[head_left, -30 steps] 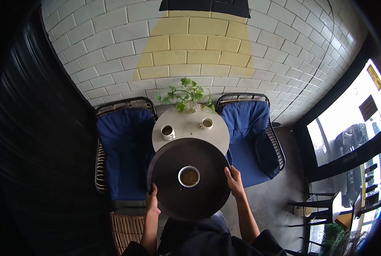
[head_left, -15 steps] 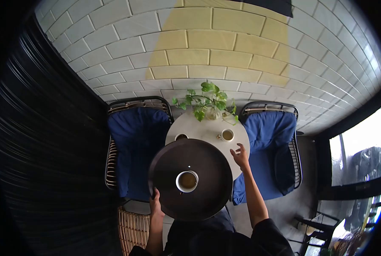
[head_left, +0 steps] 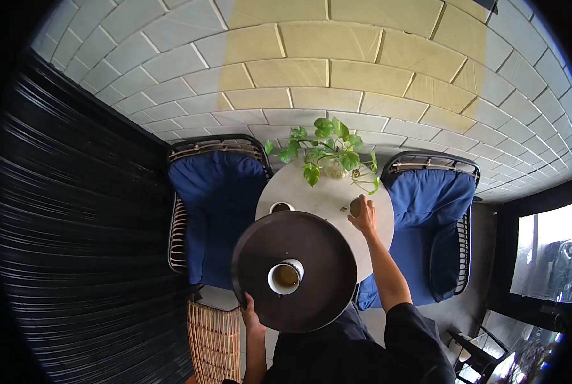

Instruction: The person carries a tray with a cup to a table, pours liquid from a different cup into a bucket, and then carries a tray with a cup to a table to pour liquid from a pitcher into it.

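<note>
My left hand (head_left: 252,315) grips the lower left rim of a round dark brown tray (head_left: 324,269), its thumb showing on the edge and the other fingers hidden underneath. A white cup (head_left: 297,264) holding a yellowish-brown drink stands on the tray. Over the right side of the round table (head_left: 378,237), my right hand (head_left: 364,219) has its fingers round a second cup (head_left: 355,207), covering much of it. A third cup (head_left: 281,207) with dark contents stands on the table, partly hidden behind the tray's far edge.
A leafy green plant in a glass vase (head_left: 335,169) stands at the table's back, near the brick wall (head_left: 292,96). Chairs with blue cushions flank the table on the left (head_left: 218,192) and right (head_left: 420,211). A wicker seat (head_left: 214,339) lies at lower left.
My right hand has moved forward from beside the second cup and closed round it. The view has shifted slightly; the tray remains in my left hand with its cup.
</note>
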Motion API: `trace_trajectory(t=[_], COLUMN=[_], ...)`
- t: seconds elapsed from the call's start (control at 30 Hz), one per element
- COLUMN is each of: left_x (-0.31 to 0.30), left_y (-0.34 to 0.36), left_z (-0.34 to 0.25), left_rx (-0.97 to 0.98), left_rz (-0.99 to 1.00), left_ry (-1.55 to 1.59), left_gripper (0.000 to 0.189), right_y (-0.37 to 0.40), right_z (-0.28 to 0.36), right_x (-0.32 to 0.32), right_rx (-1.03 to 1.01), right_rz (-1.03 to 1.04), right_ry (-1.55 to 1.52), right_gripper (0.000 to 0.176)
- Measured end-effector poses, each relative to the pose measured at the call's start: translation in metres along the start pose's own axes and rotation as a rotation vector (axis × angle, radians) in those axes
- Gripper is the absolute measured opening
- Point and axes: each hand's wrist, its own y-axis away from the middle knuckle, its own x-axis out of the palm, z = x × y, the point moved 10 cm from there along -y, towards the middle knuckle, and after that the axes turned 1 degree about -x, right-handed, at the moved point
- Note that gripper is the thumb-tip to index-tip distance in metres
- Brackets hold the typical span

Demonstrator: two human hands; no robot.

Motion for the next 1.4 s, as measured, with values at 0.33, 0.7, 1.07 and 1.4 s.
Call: trace_trajectory(t=[0.33, 0.7, 1.07, 1.4], left_x=[0.006, 0.018, 0.029, 0.039], left_y=[0.000, -0.012, -0.008, -0.017], left_z=[0.016, 0.016, 0.020, 0.043], left_rx=[-0.057, -0.048, -0.050, -0.090], left_rz=[-0.014, 0.045, 0.037, 0.097], left_ry=[0.035, 0.015, -0.010, 0.044], left_gripper=[0.053, 0.051, 0.046, 0.050], right_y=[0.053, 0.109, 0.099, 0.146], right_z=[-0.003, -0.013, 0.021, 0.210], right_x=[-0.011, -0.014, -0.094, -0.125], right_rx=[-0.046, -0.051, -0.189, -0.772], right_rz=[0.000, -0.022, -0.178, 0.577], right_ry=[-0.021, -0.080, -0.129, -0.196], right_gripper=[0.089, 0.081, 0.070, 0.088])
